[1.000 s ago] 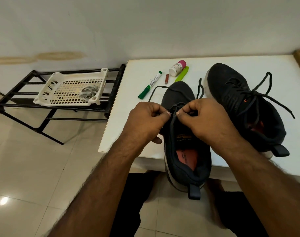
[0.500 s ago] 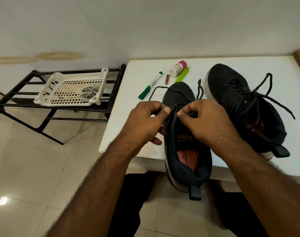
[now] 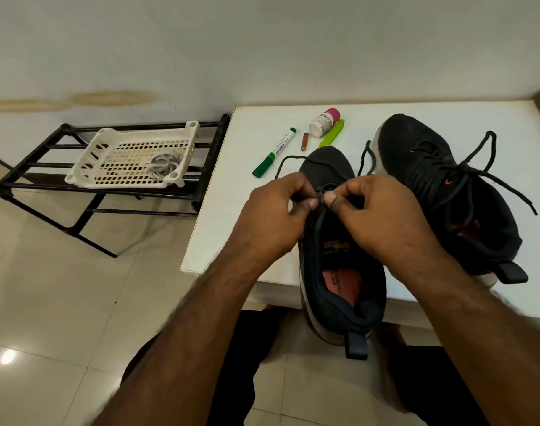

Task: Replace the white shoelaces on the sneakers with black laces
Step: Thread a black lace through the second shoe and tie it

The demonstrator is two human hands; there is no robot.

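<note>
near sneaker (image 3: pixel 339 272) overhanging table (image 3: pixel 231 241) edge, both hands pinching black lace (image 3: pixel 319 195)

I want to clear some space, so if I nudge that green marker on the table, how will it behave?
The green marker looks round-bodied and lies flat on the smooth white table, so it would probably roll rather than slide. It looks like light, stiff plastic, so a small push should move it. It lies near the table's left edge, so it might roll off.
</note>
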